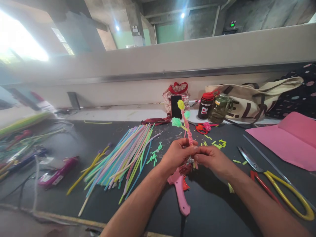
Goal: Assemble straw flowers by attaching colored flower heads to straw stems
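Observation:
Between my two hands stands a pipe-cleaner flower stem (188, 130), wrapped in pink, with a yellow tuft on top and mint-green tufts at its side. My left hand (179, 152) pinches the lower stem from the left. From the right, my right hand (213, 159) has its fingertips closed at the same spot, touching the stem's lower end. Below the hands, a pink glue gun (182, 196) lies on the dark table, its front part partly hidden by my left hand. Short green pipe-cleaner pieces (155, 154) are scattered left of the hands.
A heap of pastel pipe cleaners (123, 158) lies left. Large yellow-handled scissors (276, 181), red-handled pliers (263, 184) and pink paper (288, 141) are at right. A dark bottle (206, 107), a green jug (219, 108) and a phone (175, 107) stand behind. A purple tool (58, 172) lies far left.

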{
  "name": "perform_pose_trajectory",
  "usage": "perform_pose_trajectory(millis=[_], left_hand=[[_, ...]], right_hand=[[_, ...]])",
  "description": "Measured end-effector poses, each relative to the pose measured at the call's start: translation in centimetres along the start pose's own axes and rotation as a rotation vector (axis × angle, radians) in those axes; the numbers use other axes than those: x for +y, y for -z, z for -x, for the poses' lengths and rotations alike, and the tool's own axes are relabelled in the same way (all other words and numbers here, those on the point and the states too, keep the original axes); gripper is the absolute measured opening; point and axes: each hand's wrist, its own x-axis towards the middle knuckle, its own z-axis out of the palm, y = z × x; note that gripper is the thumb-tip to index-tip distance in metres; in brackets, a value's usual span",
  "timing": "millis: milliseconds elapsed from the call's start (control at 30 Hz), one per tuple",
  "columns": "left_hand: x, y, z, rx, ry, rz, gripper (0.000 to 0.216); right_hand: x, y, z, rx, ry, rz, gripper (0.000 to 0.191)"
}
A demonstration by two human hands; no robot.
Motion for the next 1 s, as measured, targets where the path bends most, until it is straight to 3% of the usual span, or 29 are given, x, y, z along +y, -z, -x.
perform_pose_trajectory(millis=[100, 200, 367, 567, 700, 833, 900, 1000], left_hand=[[0.4, 0.8, 0.5, -0.176, 0.064, 0.208, 0.031], [0.5, 1.6, 0.6, -0.204, 0.057, 0.225, 0.027], [0.3, 1.8, 0.4, -0.116, 0.089, 0.137, 0.023], [-0.3, 1.0, 0.1, 0.0, 0.076, 0.058, 0.027], [-1.1, 0.1, -0.6, 0.179, 0.009, -0.064, 0.024], [-1.4, -1.1, -1.1, 0.343, -0.008, -0.108, 0.02], [-1.2, -1.3, -1.0, 0.328, 0.01, -0.022, 0.018], [-0.6, -1.0, -0.6, 0.14, 0.055, 0.198, 0.022]], right_hand=[[0.3, 0.1, 0.1, -0.06, -0.01, -0.149, 0.018], [0.2, -0.1, 0.1, -0.072, -0.008, -0.165, 0.017], [-0.4, -0.3, 0.2, -0.096, 0.01, -0.059, 0.015], [-0.8, -0.2, 0.3, -0.027, 0.014, 0.123, 0.014], [-0.9, -0.3, 0.2, 0.071, 0.032, 0.306, 0.015], [-0.7, -0.3, 0.1, 0.204, 0.161, 0.526, 0.018], [-0.5, -0.1, 0.1, 0.175, 0.157, 0.484, 0.021], [-0.4, 0.4, 0.2, 0.04, 0.07, 0.209, 0.021]])
